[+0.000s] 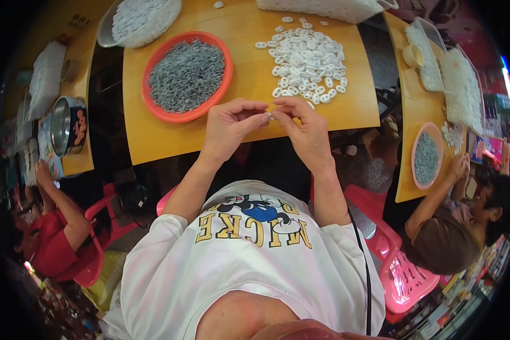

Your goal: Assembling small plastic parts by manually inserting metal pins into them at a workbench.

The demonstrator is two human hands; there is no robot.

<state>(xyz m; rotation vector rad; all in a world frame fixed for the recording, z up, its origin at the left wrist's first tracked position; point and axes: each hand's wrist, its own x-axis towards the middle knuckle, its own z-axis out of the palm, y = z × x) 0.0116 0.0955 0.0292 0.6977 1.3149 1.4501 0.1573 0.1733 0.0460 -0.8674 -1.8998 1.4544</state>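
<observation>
My left hand and my right hand meet over the table's near edge, fingertips pinched together. Between them is a small white piece, mostly hidden by the fingers. Just beyond my right hand lies a loose heap of white oval plastic pieces, each with two holes. An orange-red round tray stands beyond my left hand, filled with small grey screws.
The yellow table also bears a bowl of white pieces and a white bin at the back. Other people sit at side tables, left and right. A pink tray of grey parts and a metal tin stand there. Pink chairs flank me.
</observation>
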